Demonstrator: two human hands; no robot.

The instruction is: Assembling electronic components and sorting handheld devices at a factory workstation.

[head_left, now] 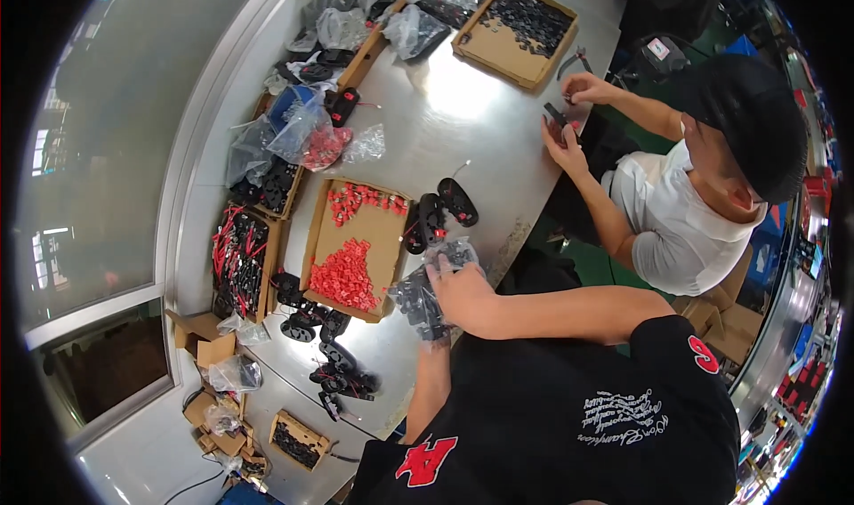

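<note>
A clear plastic bag full of small dark pieces is in front of me at the table's near edge. My right hand lies across the bag's upper part with its fingers bent over the plastic. My left forearm reaches up to the lower end of the bag; the bag hides that hand and its fingers. Just left of the bag lies a shallow cardboard tray with two heaps of small red parts. Several black oval housings with wires lie right beyond the bag.
To the right, a co-worker handles a small black part near pliers. A cardboard tray of black pieces lies at the far end. Along the left stand a box of red and black wires, plastic bags and more black housings.
</note>
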